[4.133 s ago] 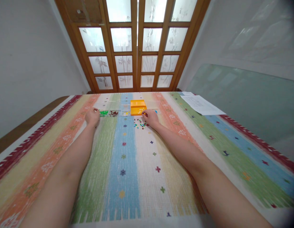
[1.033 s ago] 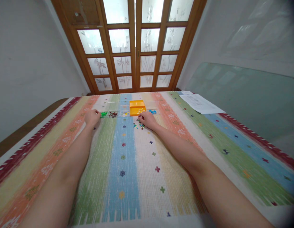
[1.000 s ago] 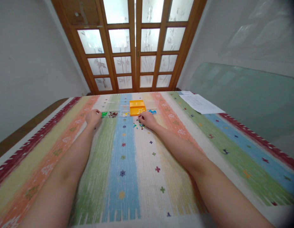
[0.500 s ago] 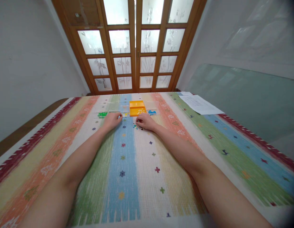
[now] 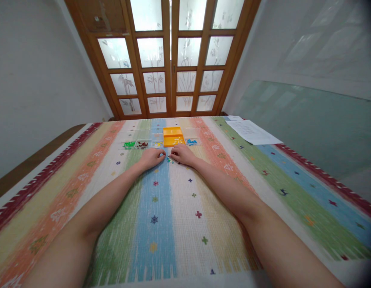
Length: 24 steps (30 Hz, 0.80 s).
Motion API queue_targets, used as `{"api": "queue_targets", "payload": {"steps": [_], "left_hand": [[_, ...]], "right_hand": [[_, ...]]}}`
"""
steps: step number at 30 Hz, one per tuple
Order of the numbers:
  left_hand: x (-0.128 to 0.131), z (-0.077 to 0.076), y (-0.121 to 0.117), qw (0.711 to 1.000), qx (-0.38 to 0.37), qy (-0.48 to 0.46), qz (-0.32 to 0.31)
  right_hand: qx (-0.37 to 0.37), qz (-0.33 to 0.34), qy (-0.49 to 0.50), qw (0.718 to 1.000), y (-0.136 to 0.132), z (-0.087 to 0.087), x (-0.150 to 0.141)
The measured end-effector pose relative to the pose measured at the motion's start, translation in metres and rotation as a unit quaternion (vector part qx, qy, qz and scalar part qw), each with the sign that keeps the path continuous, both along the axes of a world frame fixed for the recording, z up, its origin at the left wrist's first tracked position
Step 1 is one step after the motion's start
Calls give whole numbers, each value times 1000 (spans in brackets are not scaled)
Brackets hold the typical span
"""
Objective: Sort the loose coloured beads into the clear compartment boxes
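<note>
My left hand [image 5: 152, 158] is on the cloth in front of the boxes, thumb and fingertips pinched together; anything between them is too small to make out. Just to its right, my right hand [image 5: 182, 154] has its fingers curled in a pinch, their contents unclear too. Between and below the fingertips lies a small cluster of coloured pieces [image 5: 170, 160]. Behind the hands stands an open orange box [image 5: 174, 136] with white pieces in its front half. Clear boxes beside it hold green pieces [image 5: 129, 144], dark brown pieces [image 5: 142, 144], yellow pieces [image 5: 158, 144] and blue pieces [image 5: 192, 142].
A striped tablecloth [image 5: 155, 232] covers the table. Printed white sheets [image 5: 253, 132] lie at the back right. A pale glass-like panel [image 5: 311, 116] leans by the right wall, and wooden doors with glass panes [image 5: 157, 52] rise behind the table.
My left hand has moved right and toward me, from over the clear boxes to beside the right hand, uncovering the brown pieces. My right hand has barely shifted.
</note>
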State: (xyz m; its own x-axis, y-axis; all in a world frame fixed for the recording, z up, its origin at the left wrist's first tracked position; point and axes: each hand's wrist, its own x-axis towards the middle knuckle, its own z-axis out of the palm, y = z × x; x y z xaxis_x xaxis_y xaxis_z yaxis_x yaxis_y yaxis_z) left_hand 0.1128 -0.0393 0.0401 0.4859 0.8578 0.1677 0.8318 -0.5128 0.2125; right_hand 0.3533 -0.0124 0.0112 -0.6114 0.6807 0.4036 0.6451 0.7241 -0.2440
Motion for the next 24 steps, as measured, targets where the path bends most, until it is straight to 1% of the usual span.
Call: {"api": "queue_targets", "payload": {"steps": [4,7,16,20,24], "left_hand": [[8,-3,-5,999,-9,-3,-31],[12,-6,-8,999,-8,1,-53],[12,-8,-7,997,-18,12,-69],[12,-7,-7,998,-16,-1,-60],[5,-6,-1,999,-5,-30,-15]], "right_hand": [[9,-51,14,999,1,1,4],[5,-74,21,997,2,2,5],[-3,-82,13,997,3,1,2],[-1,-75,13,997,3,0,3],[3,-45,18,999,3,-1,3]]}}
